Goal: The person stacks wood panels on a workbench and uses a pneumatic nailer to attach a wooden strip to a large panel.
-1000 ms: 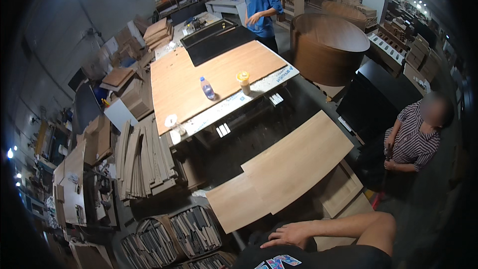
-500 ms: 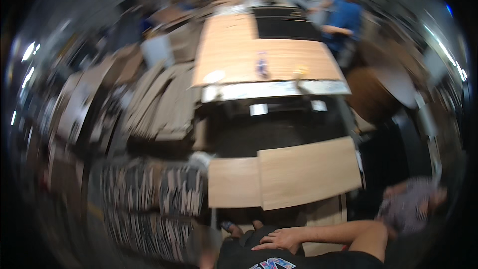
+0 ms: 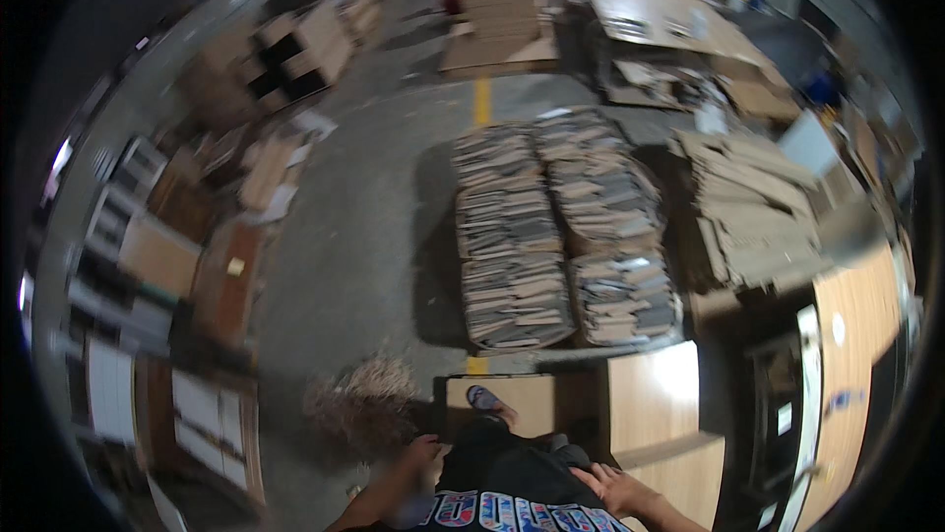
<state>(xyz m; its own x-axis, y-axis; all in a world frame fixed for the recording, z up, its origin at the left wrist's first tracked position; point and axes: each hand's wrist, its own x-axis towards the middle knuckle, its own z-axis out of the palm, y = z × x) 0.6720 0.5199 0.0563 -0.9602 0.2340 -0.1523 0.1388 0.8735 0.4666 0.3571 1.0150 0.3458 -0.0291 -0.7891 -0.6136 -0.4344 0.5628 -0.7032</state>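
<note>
My right hand [image 3: 612, 489] lies against my dark clothing at the lap, its fingers stretched out and apart, holding nothing that I can see. My left hand [image 3: 423, 447] is beside my other hip, blurred, so how its fingers lie does not show. Close by my right hand are light wood-coloured panels [image 3: 654, 394] lying flat. Past my knees is another light wood panel [image 3: 527, 396], with my sandalled foot [image 3: 482, 398] over it. A heap of tangled pale strips [image 3: 372, 386] rests on the floor beyond my left hand.
Bundles of narrow board offcuts [image 3: 517, 301] stand on the grey floor ahead. Stacked brown boards [image 3: 753, 212] and a long wood-topped table [image 3: 852, 335] are to the right. Several panels and cabinet-like pieces [image 3: 212, 414] line the left. Yellow floor marking [image 3: 482, 101] runs ahead.
My view has swung left, so the wood-topped table and board bundles sit further right. The person in blue is out of sight. My right hand still lies at my lap.
</note>
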